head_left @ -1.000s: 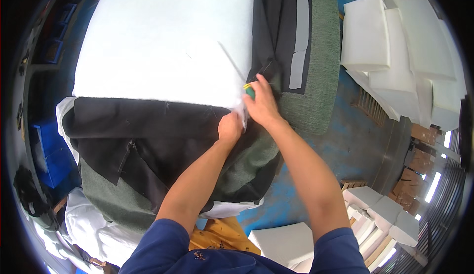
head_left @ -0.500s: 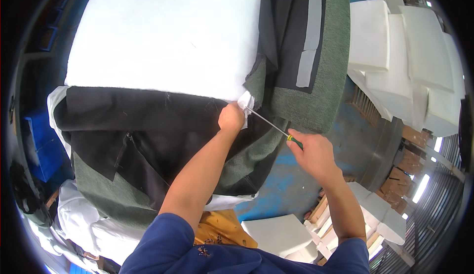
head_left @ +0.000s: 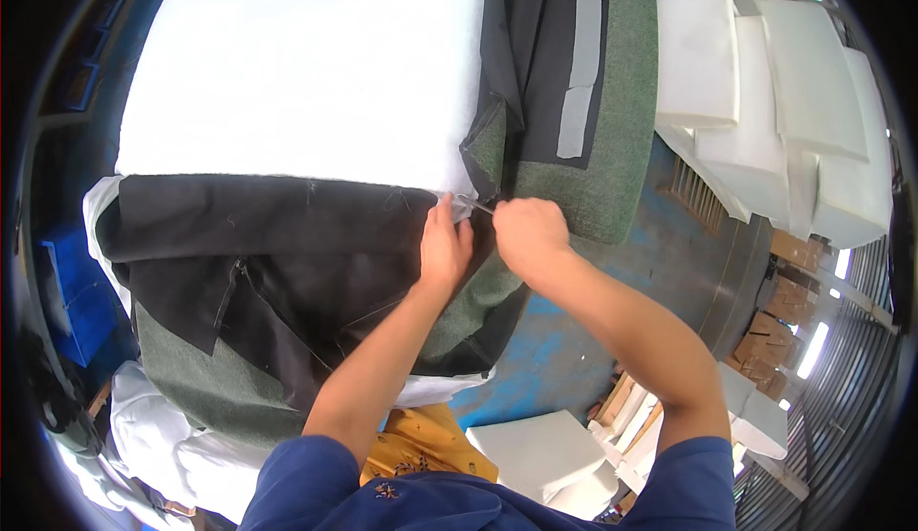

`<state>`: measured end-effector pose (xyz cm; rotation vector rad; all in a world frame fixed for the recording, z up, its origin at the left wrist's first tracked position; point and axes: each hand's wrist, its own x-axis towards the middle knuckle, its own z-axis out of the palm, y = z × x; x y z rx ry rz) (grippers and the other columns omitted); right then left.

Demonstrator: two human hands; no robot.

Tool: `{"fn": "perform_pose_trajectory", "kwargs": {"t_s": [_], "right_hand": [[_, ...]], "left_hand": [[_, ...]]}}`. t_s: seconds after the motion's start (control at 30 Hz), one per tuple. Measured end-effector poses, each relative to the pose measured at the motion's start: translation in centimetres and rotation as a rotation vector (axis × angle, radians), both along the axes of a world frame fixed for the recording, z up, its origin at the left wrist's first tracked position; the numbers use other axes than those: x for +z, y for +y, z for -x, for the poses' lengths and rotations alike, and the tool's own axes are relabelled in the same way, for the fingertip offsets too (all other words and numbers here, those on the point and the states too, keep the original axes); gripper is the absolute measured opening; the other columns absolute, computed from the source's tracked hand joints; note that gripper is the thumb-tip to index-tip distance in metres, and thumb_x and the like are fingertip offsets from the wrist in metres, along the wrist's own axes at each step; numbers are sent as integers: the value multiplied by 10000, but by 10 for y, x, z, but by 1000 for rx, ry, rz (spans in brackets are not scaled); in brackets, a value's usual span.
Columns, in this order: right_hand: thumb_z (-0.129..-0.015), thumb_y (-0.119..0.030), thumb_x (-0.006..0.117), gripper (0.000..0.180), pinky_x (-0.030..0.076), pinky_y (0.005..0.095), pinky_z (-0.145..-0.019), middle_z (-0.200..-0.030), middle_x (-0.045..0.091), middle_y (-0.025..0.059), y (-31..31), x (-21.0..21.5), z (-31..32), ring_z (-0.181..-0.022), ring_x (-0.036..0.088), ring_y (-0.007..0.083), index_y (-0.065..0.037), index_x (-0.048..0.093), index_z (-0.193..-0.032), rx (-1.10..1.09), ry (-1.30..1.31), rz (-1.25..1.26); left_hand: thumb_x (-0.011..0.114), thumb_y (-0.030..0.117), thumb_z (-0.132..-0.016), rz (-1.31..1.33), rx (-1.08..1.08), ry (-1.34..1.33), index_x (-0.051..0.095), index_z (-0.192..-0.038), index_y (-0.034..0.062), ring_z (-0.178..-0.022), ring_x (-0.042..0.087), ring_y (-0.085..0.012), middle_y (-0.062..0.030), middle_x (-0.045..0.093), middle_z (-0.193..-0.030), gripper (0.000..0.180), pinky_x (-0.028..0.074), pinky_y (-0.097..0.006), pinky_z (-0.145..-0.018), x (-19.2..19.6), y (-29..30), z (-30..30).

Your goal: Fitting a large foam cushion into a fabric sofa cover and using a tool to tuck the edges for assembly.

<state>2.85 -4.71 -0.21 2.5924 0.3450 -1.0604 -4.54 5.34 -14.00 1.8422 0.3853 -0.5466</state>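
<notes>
My right hand is closed in a fist round a screwdriver. Only part of the metal shaft shows now; its handle is hidden in my fingers. The shaft points left into a bunched bit of white fabric at the near right corner of a big white padded cushion. At that same corner my left hand pinches the white fabric between thumb and fingers. Black cloth drapes along the cushion's near side. Green textured upholstery with a black panel and grey strip lies at the right.
White foam blocks are piled at the far right. More white cushions sit low at the right, near a wooden frame. A blue bin stands at the left. Green and black cloth hangs in front of me.
My right hand has moved left, close to my left hand, and now covers the screwdriver's green and yellow handle. My left fingers have shifted upright at the corner. The whole view has shifted slightly.
</notes>
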Motion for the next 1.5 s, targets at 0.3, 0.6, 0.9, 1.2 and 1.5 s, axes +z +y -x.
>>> {"fn": "perform_pose_trajectory", "kwargs": {"t_s": [0.3, 0.6, 0.9, 1.2, 1.5], "right_hand": [[-898, -218, 606, 259, 573, 432, -860, -1055, 732, 197, 13, -88, -21, -999, 715, 336, -40, 770, -991, -158, 162, -79], [-854, -215, 619, 245, 576, 467, -835, -964, 730, 221, -2, -130, -22, -927, 713, 371, -19, 763, -885, -237, 21, -189], [-878, -202, 609, 238, 575, 440, -845, -1000, 737, 198, 5, -139, -29, -965, 715, 360, -39, 772, -937, -341, 18, -106], [-835, -355, 787, 389, 542, 409, -714, -877, 717, 145, -45, 95, 95, -833, 707, 299, -48, 682, -1050, -452, -260, -507], [-845, -171, 781, 237, 452, 267, -613, -711, 563, 3, -42, 32, 405, -653, 499, 80, -51, 585, -903, -1393, -342, -753]], "left_hand": [[637, 170, -836, -302, -742, -466, 343, -1541, 113, -1530, 160, -361, -194, 172, -1645, 765, 140, -500, -1231, -19, 64, 36], [608, 149, -780, -239, -857, -323, 514, -1405, -27, -1561, 31, -308, -166, 22, -1682, 657, 107, -446, -1243, -22, 55, 47], [647, 154, -753, -379, -962, -369, 343, -1550, 95, -1549, 52, -371, -188, 28, -1676, 855, 96, -493, -1231, -22, 47, 32], [577, 188, -959, -104, -666, -354, 538, -1368, 56, -1381, 460, -329, -173, 536, -1431, 432, 364, -438, -1147, 24, 111, 41], [737, 550, -792, -612, -741, -160, 523, -1346, 8, -1260, 500, -364, -193, 524, -1376, 804, 351, -520, -1089, 110, 258, 183]]}}
